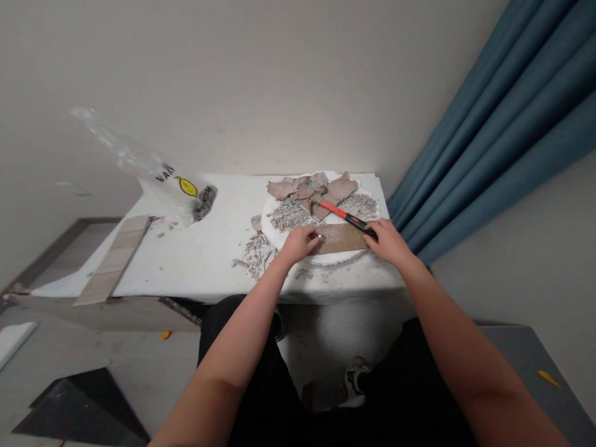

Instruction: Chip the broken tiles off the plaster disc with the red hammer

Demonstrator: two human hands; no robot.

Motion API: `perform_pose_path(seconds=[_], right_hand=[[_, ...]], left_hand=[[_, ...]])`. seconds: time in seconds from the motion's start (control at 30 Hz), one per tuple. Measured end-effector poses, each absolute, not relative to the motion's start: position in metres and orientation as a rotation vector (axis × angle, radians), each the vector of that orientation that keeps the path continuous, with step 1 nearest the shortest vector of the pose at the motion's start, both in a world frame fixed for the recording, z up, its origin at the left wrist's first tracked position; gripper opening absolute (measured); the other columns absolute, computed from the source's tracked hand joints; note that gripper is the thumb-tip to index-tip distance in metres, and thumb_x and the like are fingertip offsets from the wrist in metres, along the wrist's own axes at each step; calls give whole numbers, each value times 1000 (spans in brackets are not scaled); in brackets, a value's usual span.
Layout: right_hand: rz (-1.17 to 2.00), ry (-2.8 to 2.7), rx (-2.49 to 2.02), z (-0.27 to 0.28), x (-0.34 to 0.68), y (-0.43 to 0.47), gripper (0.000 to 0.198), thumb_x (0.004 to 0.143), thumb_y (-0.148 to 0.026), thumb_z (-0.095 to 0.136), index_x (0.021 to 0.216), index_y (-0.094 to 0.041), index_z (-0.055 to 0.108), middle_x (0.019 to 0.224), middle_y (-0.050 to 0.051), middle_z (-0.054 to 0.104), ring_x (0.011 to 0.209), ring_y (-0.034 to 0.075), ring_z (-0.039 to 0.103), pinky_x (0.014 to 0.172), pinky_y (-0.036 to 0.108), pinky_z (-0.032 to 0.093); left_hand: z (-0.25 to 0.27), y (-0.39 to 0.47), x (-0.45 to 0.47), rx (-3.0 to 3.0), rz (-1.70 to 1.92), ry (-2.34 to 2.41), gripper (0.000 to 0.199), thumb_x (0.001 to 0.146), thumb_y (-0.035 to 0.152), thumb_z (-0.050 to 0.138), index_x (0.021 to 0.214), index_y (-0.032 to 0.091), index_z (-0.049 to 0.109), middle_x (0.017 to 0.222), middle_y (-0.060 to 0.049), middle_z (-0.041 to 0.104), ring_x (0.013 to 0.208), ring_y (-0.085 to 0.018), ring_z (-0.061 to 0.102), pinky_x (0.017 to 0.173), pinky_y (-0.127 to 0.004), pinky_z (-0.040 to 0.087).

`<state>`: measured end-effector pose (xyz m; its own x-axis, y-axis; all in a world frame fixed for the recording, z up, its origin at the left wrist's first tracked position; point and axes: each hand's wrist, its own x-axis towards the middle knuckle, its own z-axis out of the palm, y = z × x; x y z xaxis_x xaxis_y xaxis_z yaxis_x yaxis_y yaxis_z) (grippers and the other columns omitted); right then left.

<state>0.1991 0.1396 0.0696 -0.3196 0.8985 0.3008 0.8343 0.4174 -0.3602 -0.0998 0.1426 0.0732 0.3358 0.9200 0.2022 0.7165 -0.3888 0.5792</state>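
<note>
My left hand (pixel 301 242) is closed in a pinch at the left end of a flat brown strip (pixel 344 239), with a small bright spot at its fingertips. At the strip's right end, my right hand (pixel 388 241) closes around the black handle end of a hammer (pixel 344 215) with a red and black handle. The hammer slants up to the left, its head over broken pieces. Beneath lies a round white plate or board (pixel 326 258), bearing grey rubble (pixel 288 216) and rough brownish slabs (pixel 292 187). The right thumb is near the strip; whether it grips it I cannot tell.
Loose debris (pixel 258 255) is scattered left of the round board on the white-covered table (pixel 189 259). A clear plastic bag (pixel 167 186) with a yellow print and a long plank (pixel 115 259) lie further left. A blue curtain (pixel 502 107) hangs at right.
</note>
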Motion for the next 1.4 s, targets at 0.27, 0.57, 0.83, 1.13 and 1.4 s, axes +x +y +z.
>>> perform_pose_path(seconds=[0.27, 0.57, 0.83, 1.13, 1.4], right_hand=[[226, -2204, -1456, 71, 202, 140, 24, 89, -30, 57, 107, -18, 68, 108, 15, 63, 107, 32, 57, 98, 46, 47], [252, -2214, -1483, 71, 201, 140, 25, 90, -32, 57, 110, -20, 67, 111, 15, 64, 110, 33, 56, 97, 47, 47], [243, -2223, -1465, 73, 202, 139, 25, 90, -31, 57, 109, -20, 67, 110, 14, 64, 111, 32, 56, 100, 46, 45], [234, -2232, -1470, 74, 200, 138, 24, 90, -31, 57, 108, -18, 67, 109, 15, 64, 109, 32, 56, 98, 46, 47], [232, -2237, -1464, 74, 201, 138, 23, 90, -31, 56, 108, -20, 67, 108, 14, 65, 109, 32, 57, 99, 46, 46]], left_hand=[[74, 141, -103, 2140, 735, 1385, 22, 89, 37, 55, 87, 20, 68, 81, -3, 73, 76, -17, 64, 74, -29, 47], [74, 137, -100, 2151, 746, 1581, 19, 92, 35, 53, 92, 22, 66, 86, -6, 74, 79, -21, 66, 76, -32, 48], [70, 139, -99, 2148, 747, 1552, 19, 92, 34, 53, 94, 22, 67, 87, -6, 74, 79, -21, 66, 76, -32, 48], [71, 138, -97, 2153, 734, 1552, 20, 93, 34, 52, 96, 22, 68, 91, -7, 76, 81, -21, 67, 78, -33, 49], [69, 140, -96, 2175, 728, 1573, 19, 93, 34, 53, 98, 23, 68, 90, -7, 75, 82, -22, 67, 78, -33, 49]])
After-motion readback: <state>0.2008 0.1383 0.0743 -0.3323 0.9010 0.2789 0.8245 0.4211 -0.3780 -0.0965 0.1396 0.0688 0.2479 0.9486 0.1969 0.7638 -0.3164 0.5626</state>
